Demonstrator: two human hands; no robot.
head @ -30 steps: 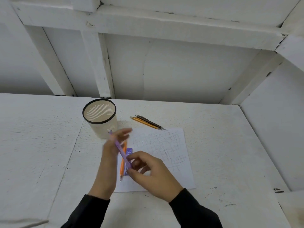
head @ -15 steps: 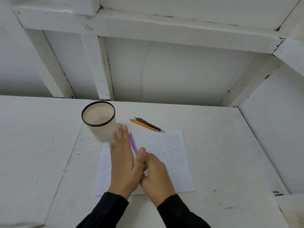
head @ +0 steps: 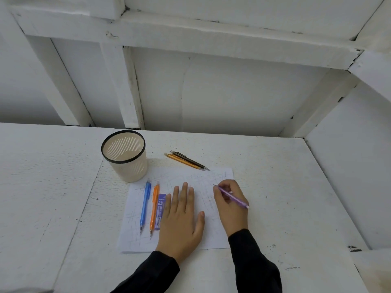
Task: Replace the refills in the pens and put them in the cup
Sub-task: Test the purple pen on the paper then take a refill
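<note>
My right hand (head: pixel 229 205) grips a purple pen (head: pixel 233 197) in a writing hold, its tip touching the scribbled paper sheet (head: pixel 220 176). My left hand (head: pixel 182 218) lies flat and open on the sheet, holding nothing. Left of that hand lie a purple refill box (head: pixel 160 211), an orange pen (head: pixel 154 209) and a blue pen (head: pixel 145 205), side by side with tips toward me. A beige slotted cup (head: pixel 124 155) with a black rim stands upright beyond the sheet's far left corner. An orange-yellow pen (head: pixel 183 161) and a dark pen (head: pixel 189 160) lie together behind the sheet.
The white painted table (head: pixel 53 187) runs left and right of the sheet. White wooden posts and a wall (head: pixel 211 92) rise behind it. A white side panel (head: pixel 349 176) borders the right edge.
My right hand took the purple pen to the right and set its tip on the paper. My left hand let go and spread flat, uncovering the refill box and the pens beside it.
</note>
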